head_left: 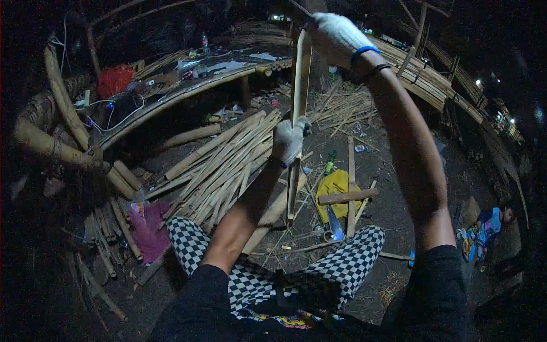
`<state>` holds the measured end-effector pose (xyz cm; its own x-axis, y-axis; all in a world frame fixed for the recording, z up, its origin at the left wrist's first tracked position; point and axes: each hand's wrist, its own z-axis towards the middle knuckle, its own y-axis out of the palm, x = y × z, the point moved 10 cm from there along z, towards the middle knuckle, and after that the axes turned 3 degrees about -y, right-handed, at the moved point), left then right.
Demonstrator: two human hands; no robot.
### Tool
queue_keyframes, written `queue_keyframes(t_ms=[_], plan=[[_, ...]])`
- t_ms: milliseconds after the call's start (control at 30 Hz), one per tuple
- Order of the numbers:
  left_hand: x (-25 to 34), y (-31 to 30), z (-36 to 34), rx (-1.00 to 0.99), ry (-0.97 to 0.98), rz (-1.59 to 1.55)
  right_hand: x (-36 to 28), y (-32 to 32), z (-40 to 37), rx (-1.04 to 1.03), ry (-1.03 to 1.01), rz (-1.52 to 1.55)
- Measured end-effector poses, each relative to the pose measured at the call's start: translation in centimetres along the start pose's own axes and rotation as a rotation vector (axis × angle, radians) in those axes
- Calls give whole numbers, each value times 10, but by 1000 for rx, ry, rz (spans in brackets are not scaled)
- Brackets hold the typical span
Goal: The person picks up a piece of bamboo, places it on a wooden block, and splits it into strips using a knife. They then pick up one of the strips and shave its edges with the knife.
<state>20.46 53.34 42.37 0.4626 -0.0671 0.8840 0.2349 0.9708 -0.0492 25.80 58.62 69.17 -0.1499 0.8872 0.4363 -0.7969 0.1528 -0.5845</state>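
In the head view, a long, pale, split-bamboo strip (301, 80) is being held roughly upright before the person, its lower end being seen between knees clad in black-and-white checkered trousers (359, 251). Whether the ground is being touched by that end cannot be told. The strip is being gripped partway down by the white-gloved left hand (289, 139) — fingers being wrapped around it. The white-gloved right hand (339, 37), banded in blue at the wrist, is being held higher, near the strip's upper end, and is being closed on a thin, dark tool (301, 7) whose full shape is being hidden by the frame edge and darkness. The two hands are being held well apart.

A large pile of pale, split-bamboo lengths (228, 162) is being observed on the ground beyond the left forearm. To the right of the strip, a yellow cloth (330, 188) is being crossed by a short, brown, flat wooden piece (347, 196) — a bluish, flat metal blade (334, 225) being noted just beside the cloth.
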Motion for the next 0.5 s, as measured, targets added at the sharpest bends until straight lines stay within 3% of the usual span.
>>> queue_keyframes(t_ms=[67, 133, 167, 200, 267, 300, 367, 400, 433, 500], plan=[[25, -4, 1, 23, -58, -67, 15, -2, 3, -36, 56, 49], [59, -3, 1, -23, 25, 55, 39, 13, -6, -122, 179, 140], [51, 6, -4, -94, -14, -150, 44, 21, -14, -172, 241, 192], [49, 2, -18, -134, -147, 132, 44, 36, -26, -235, 300, 253], [-54, 22, -28, -176, -136, -126, 32, 37, -48, -208, 368, 301], [-97, 15, -50, -197, -440, 246, 30, 32, -57, -190, 388, 318], [-84, 11, -64, -271, -366, 554, 33, 16, -62, -182, 390, 339], [-94, 14, -73, -306, -490, 558, 33, 10, -61, -189, 370, 342], [-93, 17, -75, -312, -492, 554, 33, 3, -59, -188, 329, 346], [-28, 17, -65, -230, -312, 432, 32, -13, -53, -186, 270, 354]])
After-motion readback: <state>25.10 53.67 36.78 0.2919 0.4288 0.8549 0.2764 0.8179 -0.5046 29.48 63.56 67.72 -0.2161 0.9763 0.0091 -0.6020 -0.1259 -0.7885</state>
